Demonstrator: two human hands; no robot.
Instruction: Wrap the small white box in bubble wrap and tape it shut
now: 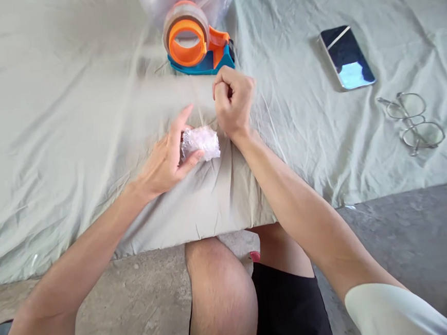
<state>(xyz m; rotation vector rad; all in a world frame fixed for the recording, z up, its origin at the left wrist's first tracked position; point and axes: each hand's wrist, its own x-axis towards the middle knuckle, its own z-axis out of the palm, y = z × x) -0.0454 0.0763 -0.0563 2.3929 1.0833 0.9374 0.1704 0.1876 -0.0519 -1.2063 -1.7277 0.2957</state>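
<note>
The plastic bag [220, 5] is cut off at the top edge; what the bundle's wrap covers is hidden. The wrapped bundle [205, 142] sits at frame centre, its left end grasped by the left hand [167, 161]. Just up and right, the right hand [236, 102] is clenched; whether around anything, I cannot tell.

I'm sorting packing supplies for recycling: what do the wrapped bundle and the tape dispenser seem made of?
Wrapped bundle: likely clear plastic film outside, perhaps bubble wrap, from its crinkled, shiny, whitish look; the inside is hidden.
Tape dispenser: probably hard moulded plastic, smooth and lightly glossy, judging by its even orange and blue colouring.
</note>
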